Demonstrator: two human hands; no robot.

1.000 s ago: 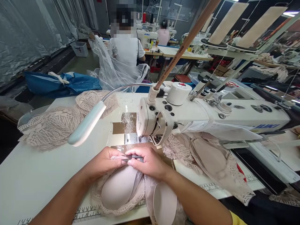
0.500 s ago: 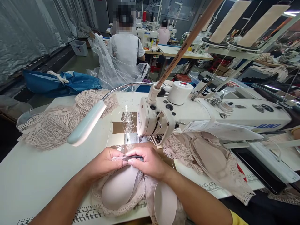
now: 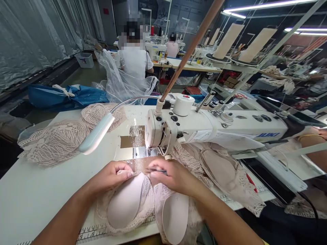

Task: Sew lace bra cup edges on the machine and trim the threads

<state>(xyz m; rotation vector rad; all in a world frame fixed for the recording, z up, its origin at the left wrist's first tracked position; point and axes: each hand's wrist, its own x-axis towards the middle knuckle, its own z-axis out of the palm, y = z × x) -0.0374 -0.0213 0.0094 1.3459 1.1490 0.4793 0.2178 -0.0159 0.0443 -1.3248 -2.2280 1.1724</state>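
Observation:
A beige lace bra [image 3: 125, 206] with smooth moulded cups lies at the table's front edge, its cups facing up. My left hand [image 3: 111, 177] pinches the upper edge of the left cup between thumb and fingers. In my right hand [image 3: 173, 175] is a pair of small dark thread snips [image 3: 160, 171], with the tips pointing left, just above the lace between the cups. Its fingers are curled around the tool, which hides part of it. Both hands are in front of the needle area of a white sewing machine [image 3: 155, 127].
A bendable lamp [image 3: 98, 134] arches over the table's left side. Behind it lies a pile of lace pieces [image 3: 56, 139]. More lace bras [image 3: 219, 166] rest under the machine arm. A printed ruler [image 3: 92, 231] runs along the front edge. Other people [image 3: 134, 63] sit beyond.
My hands were together at the cup's edge with the snips between them. Now my right hand has drawn away to the right with the snips; my left still pinches the edge. The view has shifted slightly.

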